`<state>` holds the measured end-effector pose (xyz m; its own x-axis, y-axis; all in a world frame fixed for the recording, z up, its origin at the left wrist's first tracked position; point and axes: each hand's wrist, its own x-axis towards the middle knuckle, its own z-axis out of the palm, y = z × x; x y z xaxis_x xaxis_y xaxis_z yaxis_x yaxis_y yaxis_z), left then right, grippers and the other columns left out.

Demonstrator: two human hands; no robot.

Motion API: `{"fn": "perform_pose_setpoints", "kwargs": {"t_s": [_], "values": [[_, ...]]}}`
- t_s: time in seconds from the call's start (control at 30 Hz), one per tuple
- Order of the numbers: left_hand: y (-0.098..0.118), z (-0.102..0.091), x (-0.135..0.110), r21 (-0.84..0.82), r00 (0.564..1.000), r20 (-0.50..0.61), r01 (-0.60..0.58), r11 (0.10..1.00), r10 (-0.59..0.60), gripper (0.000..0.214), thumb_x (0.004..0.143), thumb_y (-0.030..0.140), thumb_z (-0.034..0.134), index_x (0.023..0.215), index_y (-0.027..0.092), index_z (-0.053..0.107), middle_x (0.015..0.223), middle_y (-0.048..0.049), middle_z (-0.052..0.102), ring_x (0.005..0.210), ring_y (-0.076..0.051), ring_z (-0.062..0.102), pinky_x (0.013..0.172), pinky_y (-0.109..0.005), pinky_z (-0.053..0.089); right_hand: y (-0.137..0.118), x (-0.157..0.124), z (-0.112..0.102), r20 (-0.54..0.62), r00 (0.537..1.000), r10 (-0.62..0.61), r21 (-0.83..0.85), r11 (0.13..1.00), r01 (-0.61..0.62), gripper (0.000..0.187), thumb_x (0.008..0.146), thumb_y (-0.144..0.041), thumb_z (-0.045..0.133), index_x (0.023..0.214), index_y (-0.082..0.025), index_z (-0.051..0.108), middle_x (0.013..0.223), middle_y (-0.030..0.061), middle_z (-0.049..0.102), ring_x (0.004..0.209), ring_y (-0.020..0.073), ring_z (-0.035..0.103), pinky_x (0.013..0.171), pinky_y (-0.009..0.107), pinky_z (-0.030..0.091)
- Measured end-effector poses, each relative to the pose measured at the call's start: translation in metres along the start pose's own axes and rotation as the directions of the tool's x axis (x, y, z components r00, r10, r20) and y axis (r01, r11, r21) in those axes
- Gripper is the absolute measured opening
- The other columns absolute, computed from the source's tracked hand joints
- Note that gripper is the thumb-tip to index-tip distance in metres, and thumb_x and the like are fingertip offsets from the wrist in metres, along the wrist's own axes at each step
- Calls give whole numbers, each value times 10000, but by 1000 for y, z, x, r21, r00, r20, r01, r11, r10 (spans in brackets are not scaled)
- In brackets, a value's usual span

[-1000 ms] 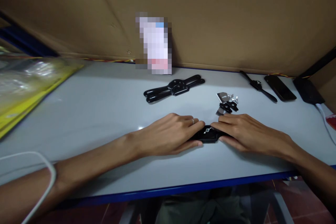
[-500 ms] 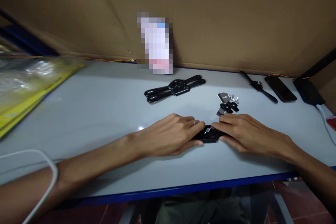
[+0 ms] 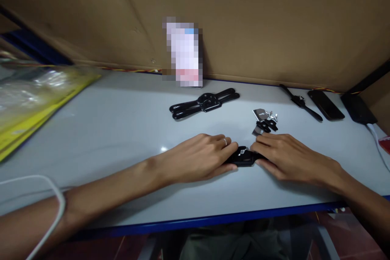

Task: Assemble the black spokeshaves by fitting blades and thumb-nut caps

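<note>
A black spokeshave (image 3: 244,161) lies near the front of the table between my hands, a shiny metal screw part at its middle. My left hand (image 3: 207,156) is closed around its left handle, with the thumb along the near side. Closed on the right handle is my right hand (image 3: 289,156), which hides most of it. Just beyond the right hand lie flat metal blades (image 3: 260,114), black cap pieces (image 3: 267,125) and small silver screws (image 3: 273,116). Farther back rest two black spokeshave bodies (image 3: 204,103), side by side.
At the back right are another spokeshave (image 3: 301,102), a dark phone (image 3: 326,105) and a black box (image 3: 358,108) with a white cable. A blurred upright card (image 3: 185,55) leans on the cardboard wall. Clear plastic bags over yellow material (image 3: 45,105) lie left. A white cable (image 3: 59,199) crosses my left forearm.
The fingers of my right hand have drawn back slightly to the right, baring more of the spokeshave's middle. My left hand keeps its hold. The view has shifted a little.
</note>
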<state>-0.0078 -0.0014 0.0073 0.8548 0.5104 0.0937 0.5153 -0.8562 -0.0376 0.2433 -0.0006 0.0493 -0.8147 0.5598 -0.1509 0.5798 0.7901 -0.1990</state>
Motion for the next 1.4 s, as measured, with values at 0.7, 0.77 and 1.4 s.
{"fn": "perform_pose_setpoints", "kwargs": {"t_s": [0.7,0.77,1.4], "values": [[-3,0,1,-23,998,6,-55,998,55,400,1079,435,305,947,168,573,805,-30,638,676,-163,604,535,-302,381,-1,0,1,-4,998,-56,-88,995,56,182,915,-66,478,985,-143,628,887,68,604,750,185,499,624,318,337],[-3,1,1,-16,999,5,-53,998,53,408,1079,442,302,949,167,575,802,-30,638,673,-160,602,536,-298,382,-1,0,1,-10,998,-59,-85,995,57,186,917,-66,474,980,-147,629,886,67,604,748,183,496,624,316,334],[-4,1,0,-36,998,-7,-56,998,56,403,1077,437,323,936,169,590,808,-30,633,669,-159,588,538,-304,383,0,0,1,2,999,-43,-56,997,43,141,943,-112,505,1012,-151,621,923,72,613,790,196,524,640,321,355]]}}
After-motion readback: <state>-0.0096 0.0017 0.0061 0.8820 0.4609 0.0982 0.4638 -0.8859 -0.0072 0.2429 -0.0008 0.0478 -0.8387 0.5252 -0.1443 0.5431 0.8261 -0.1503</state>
